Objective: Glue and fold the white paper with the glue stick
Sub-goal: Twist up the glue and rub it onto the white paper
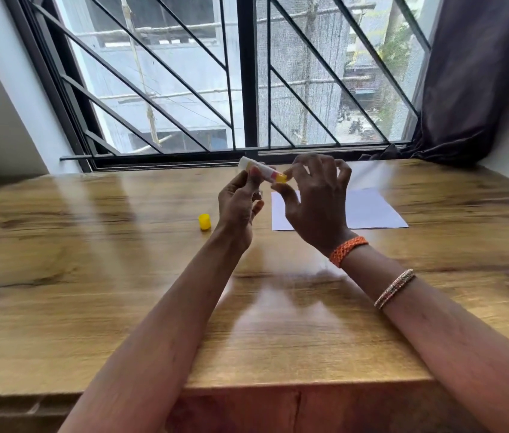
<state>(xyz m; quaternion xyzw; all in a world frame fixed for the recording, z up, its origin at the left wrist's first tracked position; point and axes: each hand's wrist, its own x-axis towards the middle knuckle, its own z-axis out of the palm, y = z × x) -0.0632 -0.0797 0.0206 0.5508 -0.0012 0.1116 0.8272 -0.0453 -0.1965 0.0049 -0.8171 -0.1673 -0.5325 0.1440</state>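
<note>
Head view: the left hand (pixel 240 204) grips the glue stick (pixel 261 171) around its barrel and holds it raised above the table (pixel 91 245), tilted, with its open white end up and to the left. The right hand (pixel 315 198) pinches the yellow base knob at the lower right end between thumb and fingertips. The yellow cap (pixel 204 221) is off and stands on the table left of the hands. The white paper (pixel 372 209) lies flat and unfolded beneath and beyond the right hand. Judged step: preparing the stick, probably twisting the knob to raise the glue. No glue appears applied. The next move calls for lowering the open end onto the paper and rubbing along the area to be folded.
</note>
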